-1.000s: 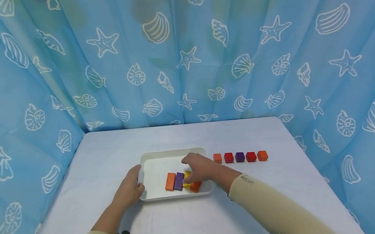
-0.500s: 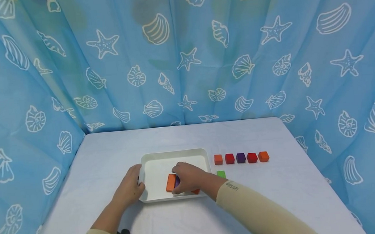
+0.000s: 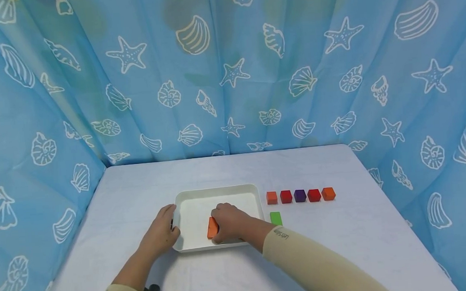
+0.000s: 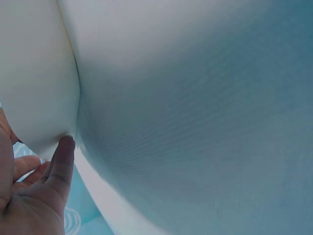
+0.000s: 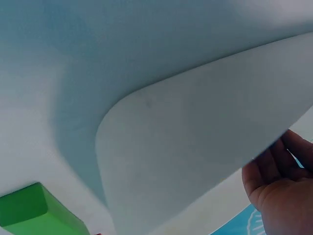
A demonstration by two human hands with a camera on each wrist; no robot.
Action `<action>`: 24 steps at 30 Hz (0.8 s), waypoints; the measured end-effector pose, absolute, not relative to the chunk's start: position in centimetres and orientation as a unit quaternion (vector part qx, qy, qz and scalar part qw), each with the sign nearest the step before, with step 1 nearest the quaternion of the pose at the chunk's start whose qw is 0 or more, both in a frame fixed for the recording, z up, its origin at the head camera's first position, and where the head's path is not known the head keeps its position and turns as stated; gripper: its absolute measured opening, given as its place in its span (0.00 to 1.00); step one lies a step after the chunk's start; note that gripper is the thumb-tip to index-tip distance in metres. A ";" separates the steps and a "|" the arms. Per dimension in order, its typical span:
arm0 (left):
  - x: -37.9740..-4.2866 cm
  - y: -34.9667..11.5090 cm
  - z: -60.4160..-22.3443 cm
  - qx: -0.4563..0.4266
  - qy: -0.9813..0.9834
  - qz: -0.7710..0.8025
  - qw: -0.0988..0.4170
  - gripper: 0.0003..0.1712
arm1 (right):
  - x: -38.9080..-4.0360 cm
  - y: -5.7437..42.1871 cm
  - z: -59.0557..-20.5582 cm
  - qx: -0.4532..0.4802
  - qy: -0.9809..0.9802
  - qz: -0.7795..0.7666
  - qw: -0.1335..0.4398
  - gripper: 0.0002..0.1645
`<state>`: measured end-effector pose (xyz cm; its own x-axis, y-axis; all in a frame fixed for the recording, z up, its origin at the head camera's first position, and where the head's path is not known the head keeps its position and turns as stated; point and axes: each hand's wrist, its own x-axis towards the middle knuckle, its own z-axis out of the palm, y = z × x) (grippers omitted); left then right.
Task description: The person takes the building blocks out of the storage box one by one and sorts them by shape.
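Note:
A shallow white tray (image 3: pixel 236 189) lies on the table. My right hand (image 3: pixel 230 221) reaches into it, fingers and thumb at the two ends of an orange oblong block (image 3: pixel 212 228). The hand hides that block's right part and the purple, yellow and other orange blocks seen beside it before. The right wrist view shows the curled fingers of my right hand (image 5: pixel 283 171) behind the tray's wall (image 5: pixel 186 132). My left hand (image 3: pixel 159 231) holds the tray's left end. In the left wrist view, a fingertip of my left hand (image 4: pixel 41 188) touches the outside of the tray's wall (image 4: pixel 39 73).
To the tray's right, a row of cubes, orange, red and purple (image 3: pixel 300 196), lies on the white-covered table (image 3: pixel 386 252). A green block (image 3: pixel 276 218) lies below the row, beside my right sleeve. Blue shell-print curtains (image 3: pixel 228 73) enclose the table at back and sides.
My right hand has moved left and down in the tray, from over the yellow block past the purple one to the left orange block. The green block has come out from behind my arm.

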<state>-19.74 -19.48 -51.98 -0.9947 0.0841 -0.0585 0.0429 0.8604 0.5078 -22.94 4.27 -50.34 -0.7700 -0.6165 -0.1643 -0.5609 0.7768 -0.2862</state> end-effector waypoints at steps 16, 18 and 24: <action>-19.6 -19.1 -52.4 0.023 0.964 0.261 0.051 0.40 | -23.4 5.3 -48.8 -0.241 0.946 -0.143 0.163 0.34; -19.6 -19.2 -52.3 0.023 0.963 0.263 0.051 0.40 | -23.5 5.8 -48.6 -0.228 0.948 -0.145 0.168 0.36; -19.6 -19.3 -52.1 0.025 0.962 0.268 0.054 0.41 | -23.9 7.9 -47.6 -0.199 0.954 -0.149 0.167 0.43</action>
